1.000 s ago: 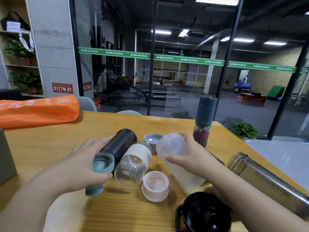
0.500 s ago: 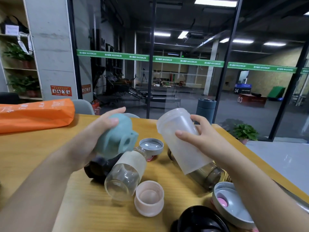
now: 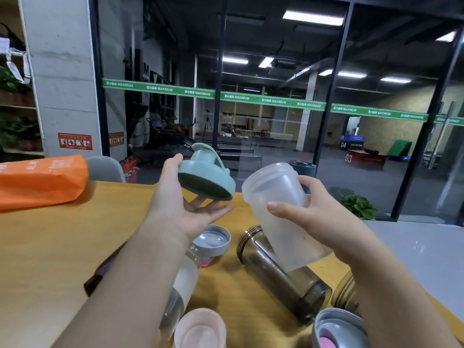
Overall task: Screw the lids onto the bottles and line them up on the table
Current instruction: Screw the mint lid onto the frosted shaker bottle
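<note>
My left hand holds a teal shaker lid above the table, its open underside tilted down toward the right. My right hand grips a frosted clear bottle, mouth pointing up and left, a short gap from the lid. On the wooden table below lie a smoky brown bottle on its side, a clear bottle with a white sleeve partly hidden by my left arm, a grey lid, a pink lid and a grey-and-pink lid.
An orange bag lies at the table's far left. A dark upright bottle stands behind the frosted one, mostly hidden. Another brownish bottle peeks out by my right forearm. Glass walls rise behind the table; its right edge runs close to my right arm.
Both hands have risen from the table: the left picked up the teal lid and turned its underside toward the bottle, the right lifted the frosted bottle. The two are nearer each other.
</note>
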`<action>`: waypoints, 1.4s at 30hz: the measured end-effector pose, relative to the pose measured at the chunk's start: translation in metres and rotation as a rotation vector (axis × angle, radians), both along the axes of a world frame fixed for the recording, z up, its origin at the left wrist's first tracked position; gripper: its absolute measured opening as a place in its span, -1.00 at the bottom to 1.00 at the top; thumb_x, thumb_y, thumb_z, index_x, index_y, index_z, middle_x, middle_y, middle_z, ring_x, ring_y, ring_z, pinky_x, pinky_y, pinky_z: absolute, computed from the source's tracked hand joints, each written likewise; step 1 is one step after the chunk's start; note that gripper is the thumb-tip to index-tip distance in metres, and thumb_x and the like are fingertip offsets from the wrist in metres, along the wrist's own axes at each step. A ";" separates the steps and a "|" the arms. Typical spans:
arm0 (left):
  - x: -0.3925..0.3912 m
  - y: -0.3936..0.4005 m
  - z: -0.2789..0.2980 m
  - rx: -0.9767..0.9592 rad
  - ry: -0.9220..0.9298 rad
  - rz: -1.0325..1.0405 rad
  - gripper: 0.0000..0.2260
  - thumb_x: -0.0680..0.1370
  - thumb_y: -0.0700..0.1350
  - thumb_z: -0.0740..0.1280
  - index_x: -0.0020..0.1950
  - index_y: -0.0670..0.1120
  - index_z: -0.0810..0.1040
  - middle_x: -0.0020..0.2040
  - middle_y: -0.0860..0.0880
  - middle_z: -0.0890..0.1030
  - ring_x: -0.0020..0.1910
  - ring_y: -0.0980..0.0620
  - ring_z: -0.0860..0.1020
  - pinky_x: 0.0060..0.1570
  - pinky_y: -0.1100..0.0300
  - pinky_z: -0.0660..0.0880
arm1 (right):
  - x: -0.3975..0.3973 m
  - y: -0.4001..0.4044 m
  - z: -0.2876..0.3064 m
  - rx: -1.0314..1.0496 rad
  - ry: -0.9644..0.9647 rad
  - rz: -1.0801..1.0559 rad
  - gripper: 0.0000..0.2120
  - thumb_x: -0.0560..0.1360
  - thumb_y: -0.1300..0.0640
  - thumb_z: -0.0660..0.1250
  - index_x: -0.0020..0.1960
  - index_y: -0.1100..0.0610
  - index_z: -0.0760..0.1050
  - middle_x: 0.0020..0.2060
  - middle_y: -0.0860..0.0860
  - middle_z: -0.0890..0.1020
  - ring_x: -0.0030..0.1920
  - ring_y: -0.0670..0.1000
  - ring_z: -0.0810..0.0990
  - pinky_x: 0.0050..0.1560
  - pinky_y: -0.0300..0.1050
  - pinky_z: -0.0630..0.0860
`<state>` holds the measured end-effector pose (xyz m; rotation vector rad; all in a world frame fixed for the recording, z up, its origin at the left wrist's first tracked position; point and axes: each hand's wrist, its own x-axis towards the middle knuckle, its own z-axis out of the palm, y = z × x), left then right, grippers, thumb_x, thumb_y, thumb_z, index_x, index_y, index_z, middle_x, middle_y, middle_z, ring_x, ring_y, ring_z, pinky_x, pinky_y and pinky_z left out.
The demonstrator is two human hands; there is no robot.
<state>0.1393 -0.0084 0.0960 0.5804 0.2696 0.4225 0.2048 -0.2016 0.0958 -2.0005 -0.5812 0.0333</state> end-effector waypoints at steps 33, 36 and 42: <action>0.038 -0.012 -0.011 0.537 0.098 0.043 -0.47 0.30 0.37 0.34 0.14 0.09 0.50 0.15 0.04 0.62 0.16 0.02 0.55 0.18 0.07 0.20 | -0.005 0.007 0.016 -0.218 -0.200 -0.059 -0.20 0.26 -0.23 0.50 0.35 -0.11 0.16 -0.05 -0.24 0.45 -0.12 -0.26 0.46 -0.28 -0.28 0.42; 0.036 -0.011 -0.011 0.568 0.069 0.046 -0.35 0.20 0.36 0.35 0.17 0.03 0.52 0.11 0.02 0.65 0.14 0.00 0.58 0.23 0.07 0.27 | -0.010 0.015 0.013 -0.247 -0.246 -0.060 -0.18 0.26 -0.24 0.50 0.36 -0.13 0.14 0.00 -0.19 0.47 -0.09 -0.20 0.50 -0.24 -0.27 0.44; 0.035 -0.012 -0.012 0.641 0.016 -0.052 -0.49 0.20 0.19 0.40 -0.05 -0.16 0.61 -0.12 -0.08 0.72 0.02 -0.11 0.64 0.28 -0.07 0.44 | -0.015 0.025 0.010 -0.263 -0.300 -0.058 -0.17 0.26 -0.25 0.48 0.38 -0.14 0.14 -0.01 -0.20 0.43 -0.03 -0.10 0.50 -0.13 -0.16 0.49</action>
